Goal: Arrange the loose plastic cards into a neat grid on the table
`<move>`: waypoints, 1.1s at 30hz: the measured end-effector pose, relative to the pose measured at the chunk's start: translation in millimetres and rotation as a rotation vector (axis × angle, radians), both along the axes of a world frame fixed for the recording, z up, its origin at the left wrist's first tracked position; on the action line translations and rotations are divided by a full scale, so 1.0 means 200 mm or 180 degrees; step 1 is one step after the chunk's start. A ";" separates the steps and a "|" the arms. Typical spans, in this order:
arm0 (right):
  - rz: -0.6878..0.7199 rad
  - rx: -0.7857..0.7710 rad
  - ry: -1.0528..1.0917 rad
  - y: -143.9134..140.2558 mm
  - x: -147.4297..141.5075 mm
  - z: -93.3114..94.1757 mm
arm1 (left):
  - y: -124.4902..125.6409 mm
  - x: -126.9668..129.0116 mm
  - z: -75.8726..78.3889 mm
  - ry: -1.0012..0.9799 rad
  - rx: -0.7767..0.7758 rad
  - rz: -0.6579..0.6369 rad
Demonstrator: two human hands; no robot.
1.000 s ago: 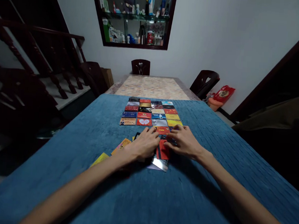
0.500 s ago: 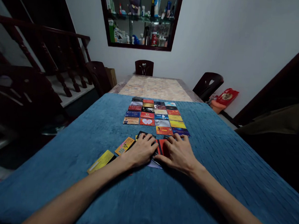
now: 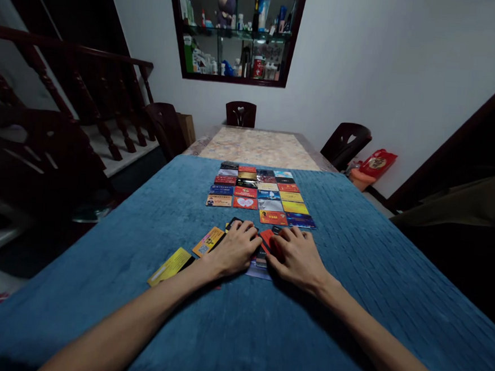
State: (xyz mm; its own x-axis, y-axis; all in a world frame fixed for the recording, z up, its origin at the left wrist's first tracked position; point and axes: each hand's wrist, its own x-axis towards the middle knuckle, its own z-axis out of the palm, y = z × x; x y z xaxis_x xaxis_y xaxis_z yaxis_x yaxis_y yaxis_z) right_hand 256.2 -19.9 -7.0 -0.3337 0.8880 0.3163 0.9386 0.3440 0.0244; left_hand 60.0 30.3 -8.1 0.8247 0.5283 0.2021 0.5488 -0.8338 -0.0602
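Observation:
My left hand (image 3: 238,247) rests palm down over a pile of loose cards, its fingers bent slightly apart across a black card (image 3: 236,221). Beside it my right hand (image 3: 299,256) has its fingers and thumb closed about a red card (image 3: 266,237) with a dark stripe, partly hidden under them. Below the red card lie a dark grey card (image 3: 261,260) and a pale purple card (image 3: 259,272). A dark card (image 3: 275,230) shows past the right fingertips. An orange card (image 3: 208,241) and a yellow card (image 3: 170,266) lie by my left forearm.
Beyond my hands, several cards lie face up in close rows, among them an orange YSM card (image 3: 273,217) and a heart card (image 3: 245,203). A blue cloth (image 3: 144,212) covers the near table. Dark chairs (image 3: 346,144) surround it; a glass cabinet (image 3: 236,33) is set in the wall.
My right hand has shifted slightly right, and the red card has turned at an angle, baring more of the grey card. My left hand stays nearly in place. The view has moved slightly.

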 end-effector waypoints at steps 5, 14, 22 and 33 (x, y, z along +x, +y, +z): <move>0.0018 -0.0104 0.0115 0.00 0.01 0.00 | 0.00 0.00 -0.01 -0.0128 0.0012 -0.0007; 0.0325 -0.0267 0.0089 0.00 0.05 0.03 | -0.01 0.00 -0.01 -0.0421 -0.0264 -0.0168; 0.0827 -0.0619 0.0262 0.02 0.12 0.06 | -0.01 0.00 0.01 -0.0444 -0.0359 -0.0261; 0.1112 -0.0029 0.0080 0.03 0.13 0.06 | 0.00 0.00 0.01 -0.0458 -0.0365 -0.0344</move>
